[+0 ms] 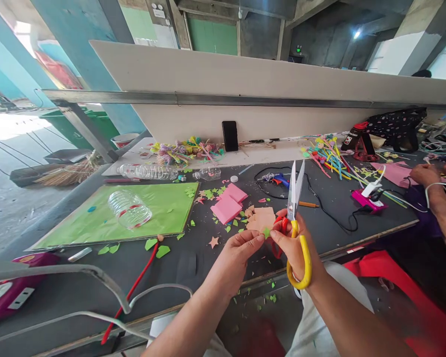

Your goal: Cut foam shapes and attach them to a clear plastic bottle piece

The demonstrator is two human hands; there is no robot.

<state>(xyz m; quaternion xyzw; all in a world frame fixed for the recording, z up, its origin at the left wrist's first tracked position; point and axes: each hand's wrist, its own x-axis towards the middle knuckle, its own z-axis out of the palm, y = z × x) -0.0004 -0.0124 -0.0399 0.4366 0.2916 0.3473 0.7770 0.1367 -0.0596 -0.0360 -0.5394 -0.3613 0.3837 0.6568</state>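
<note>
Head view: left hand [242, 249] had thumb and fingertips pinched together on a small green paper piece [266, 232], held just above the front edge of the dark worktop [201, 255]. Right hand [294, 249] was closed around the red-and-yellow handles of the scissors [293, 202], blades upward, tips slightly apart; its thumb reached to the green piece. Peach paper squares [263, 218] lay just beyond the fingers, pink paper squares [226, 210] to their left, a peach star [213, 242] nearer. Blue glue gun [281, 180] lay behind the blades. Clear plastic bottle [130, 209] rested on a green sheet [167, 198] at left.
</note>
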